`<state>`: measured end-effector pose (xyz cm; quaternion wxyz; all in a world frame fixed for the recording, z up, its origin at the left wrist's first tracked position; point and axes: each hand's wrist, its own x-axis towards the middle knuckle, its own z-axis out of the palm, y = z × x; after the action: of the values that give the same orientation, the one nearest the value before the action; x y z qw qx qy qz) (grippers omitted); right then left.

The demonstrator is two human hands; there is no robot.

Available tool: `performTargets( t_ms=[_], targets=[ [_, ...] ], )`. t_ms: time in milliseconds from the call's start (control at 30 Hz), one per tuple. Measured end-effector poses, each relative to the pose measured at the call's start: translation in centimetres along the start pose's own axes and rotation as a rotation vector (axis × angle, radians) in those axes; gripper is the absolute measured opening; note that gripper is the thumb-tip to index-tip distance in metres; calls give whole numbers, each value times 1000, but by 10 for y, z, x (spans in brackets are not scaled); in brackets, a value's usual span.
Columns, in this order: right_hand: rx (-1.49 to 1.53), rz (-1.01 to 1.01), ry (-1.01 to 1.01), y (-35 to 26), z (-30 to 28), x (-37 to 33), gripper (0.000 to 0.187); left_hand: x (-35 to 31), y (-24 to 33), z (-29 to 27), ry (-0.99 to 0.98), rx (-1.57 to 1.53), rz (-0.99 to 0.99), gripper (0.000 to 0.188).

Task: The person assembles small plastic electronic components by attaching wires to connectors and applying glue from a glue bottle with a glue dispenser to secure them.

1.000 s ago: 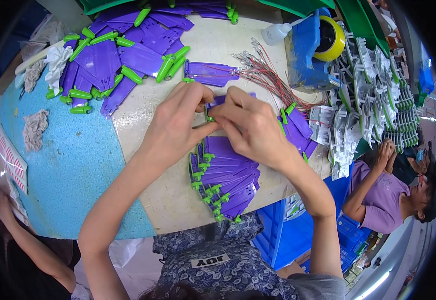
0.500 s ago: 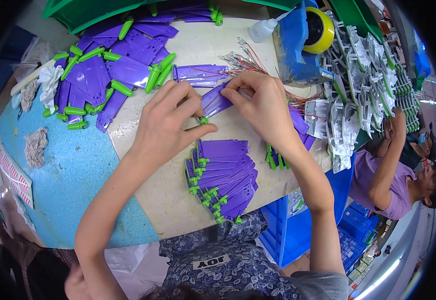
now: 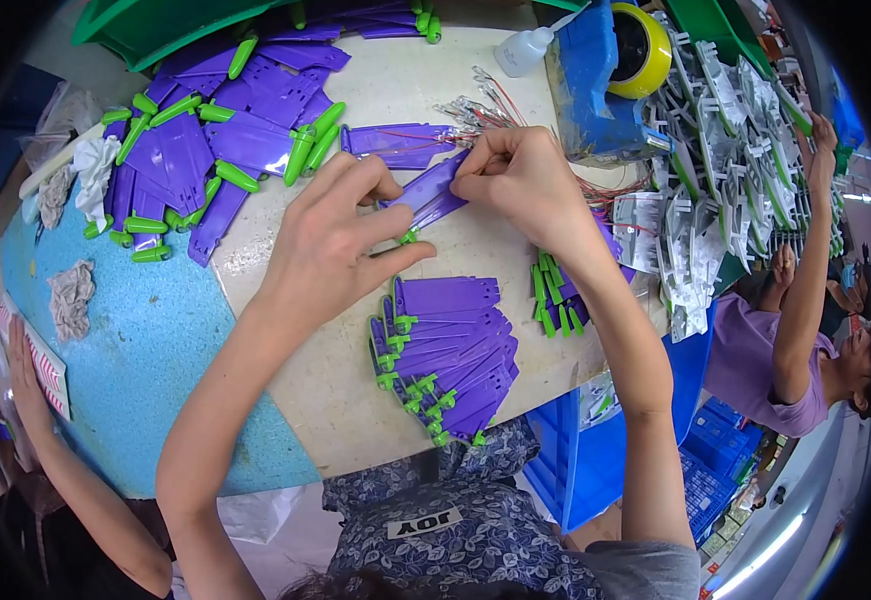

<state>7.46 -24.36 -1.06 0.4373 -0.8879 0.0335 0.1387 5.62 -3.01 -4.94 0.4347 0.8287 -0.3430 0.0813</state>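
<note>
Above the table's middle, both hands are on one slim purple plastic piece [image 3: 438,190] with a small green end. My left hand [image 3: 341,240] grips it near the green end, with its thumb stretched out below. The upper end is pinched between the thumb and fingers of my right hand [image 3: 528,188], whose fingertips partly hide it. Whether a wire is also in that pinch, I cannot make out. Just behind lies another purple piece [image 3: 396,147] with red wire across it. Nearer to me is a fanned stack of purple pieces [image 3: 456,350] with green ends.
A heap of purple pieces [image 3: 171,160] lies far left, red wires [image 3: 486,112] behind my right hand. Far right are a white bottle [image 3: 523,50], a tape roll [image 3: 641,50] on a blue holder and grey-white parts [image 3: 681,220]. Other people's arms show at left [image 3: 76,480] and right [image 3: 806,280].
My right hand has shifted slightly up, and the held piece tilts a little more. At left, another person's hand has come onto the striped paper; the person at right has raised an arm.
</note>
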Motion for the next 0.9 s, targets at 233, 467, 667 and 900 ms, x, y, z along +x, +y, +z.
performTargets(
  t_ms=[233,467,667,900],
  targets=[
    [-242,-322,262,1,-11,-24,13,16,-3,0,-125,-5,178,36],
    [-35,117,511,20,-137,-27,27,12,-2,3,-102,44,135,32],
    [481,194,402,26,-139,-26,23,14,0,0,-104,-33,67,43],
    [546,81,330,38,-136,-37,18,16,1,0,-101,-12,80,43]
  ],
)
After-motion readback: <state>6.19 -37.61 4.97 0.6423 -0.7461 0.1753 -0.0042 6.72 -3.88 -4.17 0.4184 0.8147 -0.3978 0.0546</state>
